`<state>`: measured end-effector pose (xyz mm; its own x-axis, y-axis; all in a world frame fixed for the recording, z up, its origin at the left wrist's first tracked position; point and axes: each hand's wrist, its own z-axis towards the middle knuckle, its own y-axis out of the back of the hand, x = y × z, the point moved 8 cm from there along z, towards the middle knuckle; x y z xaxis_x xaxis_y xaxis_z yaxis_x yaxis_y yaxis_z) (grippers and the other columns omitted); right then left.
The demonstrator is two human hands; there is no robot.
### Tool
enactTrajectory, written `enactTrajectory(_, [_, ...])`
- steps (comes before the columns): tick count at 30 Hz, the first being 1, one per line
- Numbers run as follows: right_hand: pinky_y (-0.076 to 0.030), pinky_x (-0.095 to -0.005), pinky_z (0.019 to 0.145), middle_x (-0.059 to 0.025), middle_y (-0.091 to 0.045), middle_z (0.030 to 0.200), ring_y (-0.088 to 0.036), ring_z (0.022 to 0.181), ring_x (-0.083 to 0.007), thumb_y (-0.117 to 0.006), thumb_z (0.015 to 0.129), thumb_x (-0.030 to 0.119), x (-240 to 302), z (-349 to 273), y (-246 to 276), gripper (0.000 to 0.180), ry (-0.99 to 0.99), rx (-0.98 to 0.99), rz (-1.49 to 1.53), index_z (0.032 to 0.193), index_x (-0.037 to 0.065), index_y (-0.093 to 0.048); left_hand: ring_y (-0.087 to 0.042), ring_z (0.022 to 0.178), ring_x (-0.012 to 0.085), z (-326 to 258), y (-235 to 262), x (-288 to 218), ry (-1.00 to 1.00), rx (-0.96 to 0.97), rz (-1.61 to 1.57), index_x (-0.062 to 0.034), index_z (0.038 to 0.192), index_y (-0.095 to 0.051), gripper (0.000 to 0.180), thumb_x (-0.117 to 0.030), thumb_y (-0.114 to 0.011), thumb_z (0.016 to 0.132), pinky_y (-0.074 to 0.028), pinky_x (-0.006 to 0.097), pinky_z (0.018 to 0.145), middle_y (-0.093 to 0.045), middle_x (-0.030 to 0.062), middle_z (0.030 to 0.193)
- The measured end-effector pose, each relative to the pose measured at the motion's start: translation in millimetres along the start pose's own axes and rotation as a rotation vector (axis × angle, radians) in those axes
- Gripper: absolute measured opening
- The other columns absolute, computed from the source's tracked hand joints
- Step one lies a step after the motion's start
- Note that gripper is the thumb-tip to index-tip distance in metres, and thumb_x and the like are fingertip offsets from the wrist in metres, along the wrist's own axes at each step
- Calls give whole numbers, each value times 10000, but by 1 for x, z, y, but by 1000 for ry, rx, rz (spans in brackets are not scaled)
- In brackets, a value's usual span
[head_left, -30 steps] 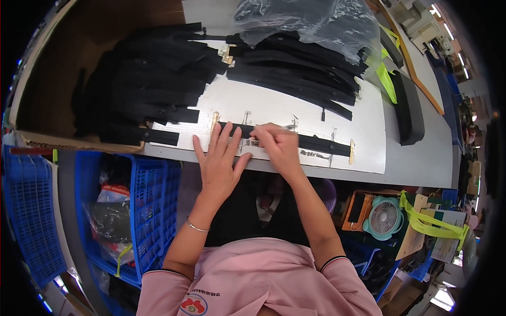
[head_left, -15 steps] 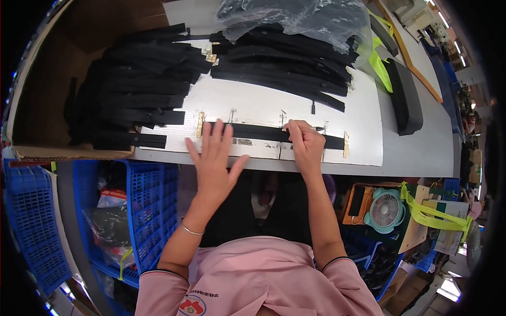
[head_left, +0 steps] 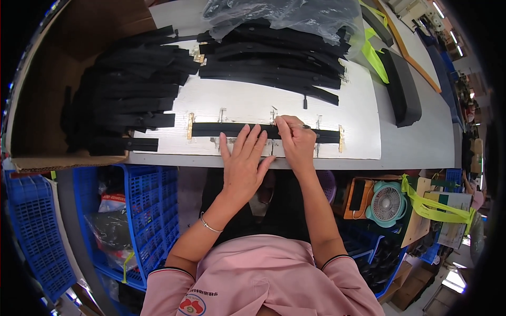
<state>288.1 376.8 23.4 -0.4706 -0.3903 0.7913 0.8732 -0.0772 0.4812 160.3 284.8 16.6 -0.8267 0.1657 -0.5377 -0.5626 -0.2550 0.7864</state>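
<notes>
A black zipper (head_left: 211,130) lies straight across the white board (head_left: 361,113), between two strips of yellowish tape (head_left: 190,126). My left hand (head_left: 243,168) rests on it, palm down with the fingers spread, pressing near its middle. Just to the right, my right hand (head_left: 299,150) is closed in a pinch around a pen (head_left: 305,126), whose dark end sticks out past the knuckles. The pen's tip is hidden by the fingers, close to the zipper's upper edge and a mark on the board. Further back, a pile of black zippers (head_left: 269,58) covers the board.
More black zippers (head_left: 132,79) spill from a cardboard box (head_left: 68,163) at the left. Clear plastic sheeting (head_left: 295,16) covers the back pile. A black block (head_left: 401,89) and a yellow-green strap (head_left: 373,55) lie to the right. Below stand blue crates (head_left: 153,210) and a teal fan (head_left: 387,204).
My left hand has moved right and come down on the zipper, nearer my right hand. The right hand keeps its pinch on the pen and has shifted slightly along the zipper.
</notes>
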Motion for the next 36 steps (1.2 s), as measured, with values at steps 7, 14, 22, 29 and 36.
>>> enactTrajectory(7, [-485, -303, 546, -115, -747, 751, -685, 597, -199, -685, 952, 107, -8, -2, -3, 259, -47, 114, 194, 744, -46, -709, -440, 1443, 311, 0, 0, 1, -1, -3, 16, -57, 1442, -581, 558, -234, -732, 934, -111, 626, 1218, -528, 110, 1519])
enactTrajectory(14, [-471, -255, 548, -93, -736, 715, -633, 589, -94, -671, 957, 76, -4, -3, -1, 233, 139, 84, 84, 786, -73, -726, -465, 1417, 306, 3, -2, -5, -37, -16, 37, -44, 1402, -605, 543, -260, -741, 923, -144, 654, 1203, -555, 105, 1481])
enactTrajectory(22, [-437, -226, 599, -18, -697, 828, -545, 654, -52, -602, 1011, 125, -15, -3, 52, 209, -238, 12, 497, 940, -18, -736, -440, 1442, 301, 0, -3, -1, -11, 12, 88, -63, 1415, -605, 552, -281, -748, 929, -107, 630, 1225, -550, 97, 1492])
enactTrajectory(29, [-364, -201, 582, 28, -606, 763, -477, 649, -26, -586, 1036, 158, -68, 13, 99, 229, -296, 80, 301, 926, 23, -736, -437, 1443, 318, 1, -4, -3, -22, 25, 93, -56, 1417, -601, 543, -257, -747, 934, -100, 634, 1221, -553, 102, 1488])
enactTrajectory(36, [-390, -217, 602, 9, -628, 776, -508, 666, -37, -613, 1013, 124, -81, 6, 97, 220, -352, 66, 388, 867, -26, -679, -416, 1467, 313, 4, -4, -5, 13, 45, 89, -73, 1425, -608, 513, -227, -723, 950, -94, 573, 1247, -542, 104, 1515])
